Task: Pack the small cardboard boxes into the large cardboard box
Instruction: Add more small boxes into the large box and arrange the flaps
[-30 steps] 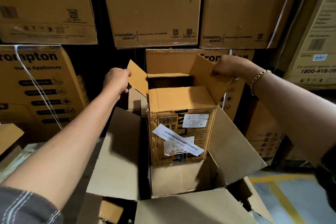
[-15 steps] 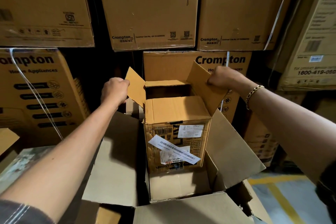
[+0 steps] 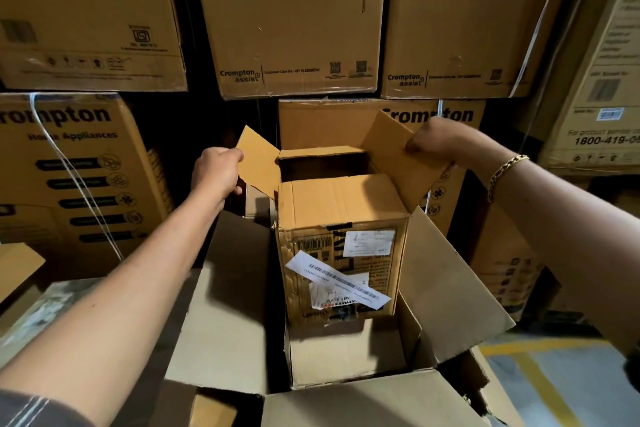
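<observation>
A small cardboard box (image 3: 341,211) with white shipping labels on its front stands upright, its lower part inside the large cardboard box (image 3: 228,305), whose four flaps are spread outward. The small box's near flap is folded flat; its side flaps stand up. My left hand (image 3: 218,172) pinches the left flap (image 3: 259,163). My right hand (image 3: 440,142) grips the top edge of the right flap (image 3: 398,152). A gold bracelet sits on my right wrist. The small box's inside is dark.
Stacked Crompton cartons (image 3: 291,17) form a wall right behind the boxes and on the left (image 3: 69,170) and right (image 3: 602,80). A floor patch with yellow lines (image 3: 554,385) shows at lower right. Another carton edge (image 3: 17,267) juts in at far left.
The small box has sunk lower into the large box, and both hands came down with it while keeping hold of its side flaps.
</observation>
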A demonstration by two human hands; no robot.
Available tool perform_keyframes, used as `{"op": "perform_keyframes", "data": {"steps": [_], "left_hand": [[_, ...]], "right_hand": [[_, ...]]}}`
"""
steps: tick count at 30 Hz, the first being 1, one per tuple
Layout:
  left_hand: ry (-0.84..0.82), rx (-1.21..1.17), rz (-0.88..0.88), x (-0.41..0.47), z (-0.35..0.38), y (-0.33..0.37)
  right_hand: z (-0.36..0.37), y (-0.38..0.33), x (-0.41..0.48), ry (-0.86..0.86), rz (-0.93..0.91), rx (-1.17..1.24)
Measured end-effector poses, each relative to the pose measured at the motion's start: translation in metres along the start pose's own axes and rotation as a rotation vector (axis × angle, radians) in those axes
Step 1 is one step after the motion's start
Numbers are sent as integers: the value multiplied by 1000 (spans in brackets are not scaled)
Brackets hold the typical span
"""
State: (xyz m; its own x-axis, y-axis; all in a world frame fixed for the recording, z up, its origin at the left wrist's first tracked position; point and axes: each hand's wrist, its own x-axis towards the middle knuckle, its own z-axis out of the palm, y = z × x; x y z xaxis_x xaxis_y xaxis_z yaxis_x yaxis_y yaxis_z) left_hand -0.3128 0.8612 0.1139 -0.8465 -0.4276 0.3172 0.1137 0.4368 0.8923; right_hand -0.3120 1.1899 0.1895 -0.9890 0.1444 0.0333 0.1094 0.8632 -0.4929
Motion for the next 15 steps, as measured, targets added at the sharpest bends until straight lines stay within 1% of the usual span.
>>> {"op": "perform_keyframes", "data": {"steps": [3,5,8,12,15], "left_hand": [[1,-108,-65,3,-2,5],[-26,-235,-126,1,-1,7],[-70,-338,-189,-7,3,10],[-66,-385,-230,-8,6,6],[-83,-327,-196,-8,6,3]], "right_hand": [[-8,-1,-1,-2,36,51],[-10,0,-3,-15,46,86],[-7,4,-3,-33,62,85],[-2,8,-3,-37,71,111],[2,11,-2,-27,88,135]]}}
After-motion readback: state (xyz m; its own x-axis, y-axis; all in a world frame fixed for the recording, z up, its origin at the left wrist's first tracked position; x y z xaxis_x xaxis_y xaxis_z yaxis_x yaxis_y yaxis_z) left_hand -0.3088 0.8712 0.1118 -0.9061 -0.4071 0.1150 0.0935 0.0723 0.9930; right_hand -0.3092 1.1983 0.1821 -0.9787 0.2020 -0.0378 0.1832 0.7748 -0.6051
